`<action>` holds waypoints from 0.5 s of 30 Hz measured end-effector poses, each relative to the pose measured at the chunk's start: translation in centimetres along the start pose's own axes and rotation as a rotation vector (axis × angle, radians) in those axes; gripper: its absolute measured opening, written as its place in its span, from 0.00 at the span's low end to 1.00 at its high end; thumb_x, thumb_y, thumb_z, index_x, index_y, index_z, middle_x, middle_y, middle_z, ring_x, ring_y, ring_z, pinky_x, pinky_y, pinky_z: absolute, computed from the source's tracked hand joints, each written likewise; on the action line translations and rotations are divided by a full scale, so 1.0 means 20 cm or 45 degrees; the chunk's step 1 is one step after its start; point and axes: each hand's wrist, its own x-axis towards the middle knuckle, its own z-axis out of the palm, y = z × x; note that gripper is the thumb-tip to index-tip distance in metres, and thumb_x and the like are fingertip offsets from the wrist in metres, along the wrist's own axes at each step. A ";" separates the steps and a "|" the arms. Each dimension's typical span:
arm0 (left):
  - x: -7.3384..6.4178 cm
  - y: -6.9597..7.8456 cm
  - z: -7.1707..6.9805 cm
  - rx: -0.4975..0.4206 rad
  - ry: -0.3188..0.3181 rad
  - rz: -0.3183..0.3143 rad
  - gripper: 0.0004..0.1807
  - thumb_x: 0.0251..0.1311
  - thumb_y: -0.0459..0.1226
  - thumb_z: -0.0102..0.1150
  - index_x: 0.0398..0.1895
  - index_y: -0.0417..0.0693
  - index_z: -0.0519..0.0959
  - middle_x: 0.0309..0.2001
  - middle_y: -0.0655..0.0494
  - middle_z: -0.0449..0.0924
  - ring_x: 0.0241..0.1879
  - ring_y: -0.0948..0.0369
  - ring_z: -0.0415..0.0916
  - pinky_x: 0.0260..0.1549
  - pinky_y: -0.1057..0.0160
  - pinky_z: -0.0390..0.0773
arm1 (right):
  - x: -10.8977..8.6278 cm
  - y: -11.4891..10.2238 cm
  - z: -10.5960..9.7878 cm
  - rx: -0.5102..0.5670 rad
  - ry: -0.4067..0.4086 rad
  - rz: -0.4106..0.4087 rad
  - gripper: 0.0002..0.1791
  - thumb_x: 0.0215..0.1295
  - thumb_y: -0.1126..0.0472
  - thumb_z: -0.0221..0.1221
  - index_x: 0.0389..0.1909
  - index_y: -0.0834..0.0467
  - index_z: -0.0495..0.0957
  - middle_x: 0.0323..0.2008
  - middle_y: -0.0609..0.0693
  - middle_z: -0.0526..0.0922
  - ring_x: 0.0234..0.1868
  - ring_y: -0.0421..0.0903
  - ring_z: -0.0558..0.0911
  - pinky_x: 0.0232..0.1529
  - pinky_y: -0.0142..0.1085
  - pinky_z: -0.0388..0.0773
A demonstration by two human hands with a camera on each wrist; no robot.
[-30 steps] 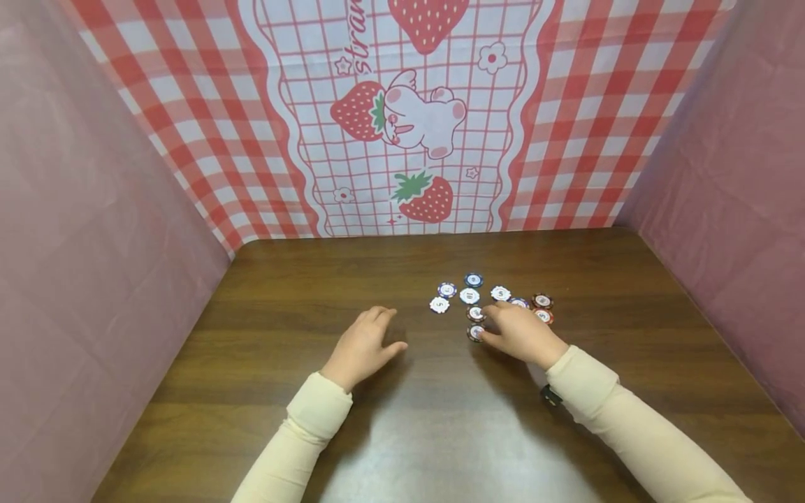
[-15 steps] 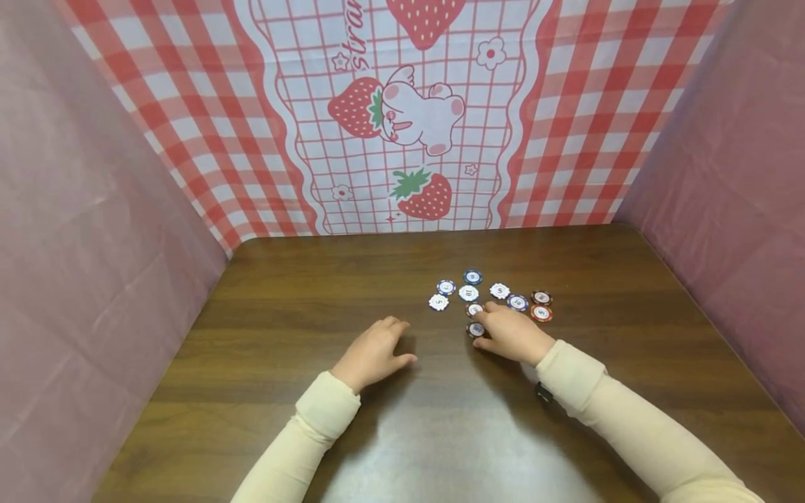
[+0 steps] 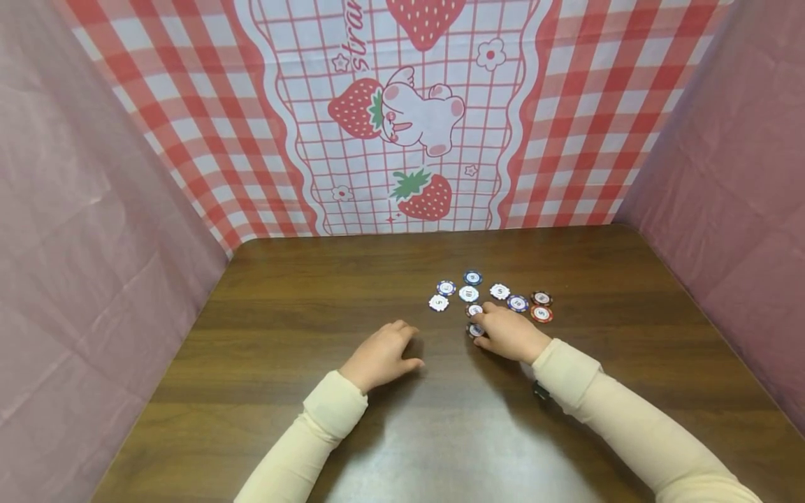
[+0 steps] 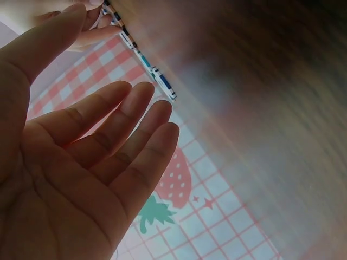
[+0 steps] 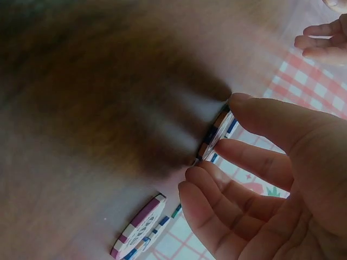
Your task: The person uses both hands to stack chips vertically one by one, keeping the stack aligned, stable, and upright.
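In the head view my right hand (image 3: pixel 516 334) is low over the table, thumb and fingers around a dark-edged poker chip (image 3: pixel 474 330). The right wrist view has the thumb at one end of this brown-and-black-edged chip (image 5: pixel 213 132), the index finger on its face and the other fingers by its far end. Just beyond it lies another poker chip (image 3: pixel 474 309), partly covered by the fingers. My left hand (image 3: pixel 382 355) hovers over the table to the left, holding nothing; its palm (image 4: pixel 65 189) and loosely bent fingers show in the left wrist view.
Several more poker chips lie flat: a white one (image 3: pixel 439 302) at left, a light blue one (image 3: pixel 468 293) behind, a blue one (image 3: pixel 518 303) and a red one (image 3: pixel 541 314) at right. A checked strawberry cloth (image 3: pixel 402 140) hangs at the back, with pink cloth walls (image 3: pixel 711 175) at both sides.
My left hand has drifted right, toward the chips. The right hand has shifted slightly left, uncovering the blue and red chips, and its fingers have drawn in around the dark-edged poker chip.
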 end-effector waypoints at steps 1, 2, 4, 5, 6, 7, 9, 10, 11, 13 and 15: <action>0.00 0.00 0.00 -0.001 -0.008 0.003 0.30 0.57 0.49 0.67 0.57 0.38 0.76 0.52 0.48 0.80 0.53 0.53 0.77 0.57 0.57 0.75 | 0.00 0.00 0.00 0.004 -0.002 0.000 0.15 0.52 0.58 0.69 0.39 0.61 0.83 0.30 0.53 0.75 0.25 0.46 0.76 0.28 0.43 0.76; 0.00 0.00 0.01 0.001 -0.016 0.004 0.30 0.57 0.49 0.67 0.57 0.39 0.77 0.52 0.48 0.80 0.52 0.53 0.78 0.57 0.57 0.75 | 0.00 0.00 0.00 0.010 -0.006 0.000 0.15 0.53 0.59 0.69 0.40 0.62 0.83 0.30 0.54 0.75 0.25 0.46 0.76 0.28 0.43 0.76; 0.00 0.01 0.01 -0.001 -0.028 0.006 0.30 0.57 0.49 0.67 0.56 0.39 0.77 0.52 0.49 0.80 0.51 0.54 0.78 0.56 0.57 0.76 | 0.00 0.00 -0.01 0.016 -0.012 0.003 0.15 0.53 0.59 0.68 0.40 0.62 0.83 0.30 0.54 0.75 0.26 0.46 0.76 0.29 0.43 0.76; 0.00 0.01 0.01 -0.001 -0.033 0.006 0.29 0.56 0.50 0.67 0.56 0.40 0.77 0.51 0.49 0.80 0.51 0.54 0.78 0.55 0.57 0.76 | 0.00 -0.01 -0.01 0.019 -0.016 0.005 0.14 0.53 0.59 0.68 0.40 0.62 0.83 0.30 0.53 0.76 0.26 0.46 0.76 0.29 0.43 0.76; 0.00 0.01 0.02 0.000 -0.038 0.006 0.29 0.56 0.50 0.67 0.56 0.40 0.78 0.51 0.49 0.80 0.51 0.54 0.79 0.55 0.57 0.76 | 0.00 -0.01 -0.01 0.019 -0.019 0.005 0.14 0.53 0.60 0.68 0.40 0.62 0.83 0.30 0.53 0.76 0.27 0.46 0.76 0.30 0.43 0.76; 0.00 0.01 0.02 0.003 -0.040 0.006 0.29 0.56 0.50 0.67 0.56 0.40 0.78 0.51 0.50 0.80 0.51 0.54 0.79 0.55 0.57 0.76 | 0.00 -0.01 -0.01 0.019 -0.021 0.006 0.14 0.53 0.60 0.68 0.40 0.62 0.83 0.30 0.53 0.76 0.27 0.46 0.76 0.30 0.43 0.76; 0.00 0.01 0.02 0.011 -0.037 0.015 0.29 0.56 0.50 0.67 0.55 0.41 0.78 0.51 0.50 0.80 0.50 0.54 0.79 0.54 0.57 0.77 | 0.00 -0.01 -0.01 0.015 -0.020 0.006 0.13 0.53 0.59 0.68 0.38 0.62 0.83 0.29 0.53 0.76 0.27 0.47 0.76 0.30 0.44 0.76; 0.00 0.01 0.02 0.017 -0.034 0.018 0.29 0.56 0.50 0.67 0.55 0.41 0.78 0.51 0.50 0.80 0.50 0.54 0.79 0.54 0.57 0.77 | 0.01 -0.01 -0.01 0.014 -0.020 0.006 0.12 0.53 0.59 0.68 0.36 0.61 0.83 0.29 0.53 0.76 0.27 0.47 0.77 0.30 0.44 0.77; 0.01 0.01 0.02 0.022 -0.030 0.021 0.29 0.56 0.50 0.67 0.55 0.41 0.78 0.51 0.50 0.80 0.50 0.54 0.79 0.54 0.57 0.77 | 0.01 0.00 -0.02 0.015 -0.023 0.008 0.11 0.53 0.58 0.68 0.34 0.61 0.83 0.28 0.53 0.76 0.27 0.47 0.77 0.31 0.44 0.77; 0.01 0.01 0.02 0.032 -0.022 0.024 0.29 0.55 0.50 0.68 0.55 0.41 0.78 0.50 0.50 0.80 0.50 0.54 0.79 0.54 0.58 0.77 | 0.02 0.00 -0.02 0.022 -0.032 0.011 0.11 0.53 0.57 0.69 0.31 0.60 0.82 0.28 0.52 0.76 0.27 0.47 0.76 0.31 0.43 0.76; 0.01 0.01 0.02 0.037 -0.018 0.019 0.29 0.55 0.50 0.68 0.55 0.41 0.78 0.50 0.50 0.81 0.50 0.54 0.79 0.54 0.58 0.77 | 0.03 0.01 -0.02 0.038 -0.045 0.015 0.10 0.52 0.56 0.69 0.28 0.58 0.81 0.27 0.51 0.75 0.27 0.46 0.75 0.31 0.43 0.76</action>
